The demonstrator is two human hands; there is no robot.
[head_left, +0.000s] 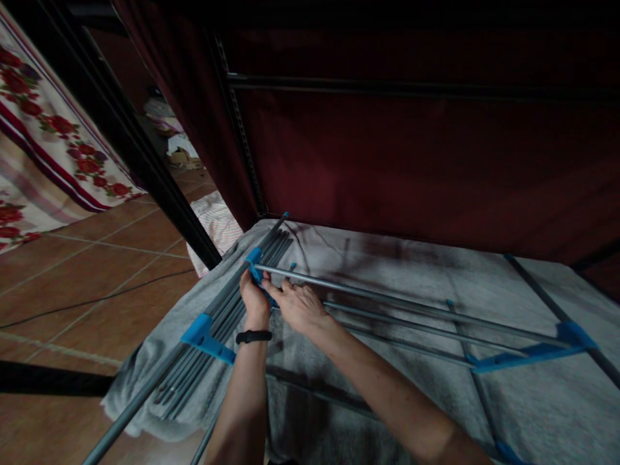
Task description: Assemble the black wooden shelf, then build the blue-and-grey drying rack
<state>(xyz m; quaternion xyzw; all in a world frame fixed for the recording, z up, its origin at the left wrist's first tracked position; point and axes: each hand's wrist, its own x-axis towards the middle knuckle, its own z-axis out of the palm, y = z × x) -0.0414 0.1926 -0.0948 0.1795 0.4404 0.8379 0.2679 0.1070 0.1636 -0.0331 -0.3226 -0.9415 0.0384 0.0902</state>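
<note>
My left hand (pixel 254 300), with a black wristband (pixel 254 336), is wrapped round a blue plastic bracket (pixel 254 256) on a grey metal rail (pixel 224 296). My right hand (pixel 298 305) reaches across from the right with its fingers closed beside the bracket. It covers the near end of a grey metal rod (pixel 387 318); its exact grip is partly hidden. Another rod (pixel 402 297) runs from the top of the bracket to a blue bracket (pixel 533 355) at the right. Nearer me, a similar blue bracket (pixel 206 339) is fixed on the left rail.
Several loose grey rods (pixel 194 371) lie on the grey blanket (pixel 402 252) under the left rail. A black frame post (pixel 145 168) slants on the left, and a dark red cloth (pixel 387 161) hangs behind. Beyond are a tiled floor (pixel 111 271) and a cable (pixel 97 298).
</note>
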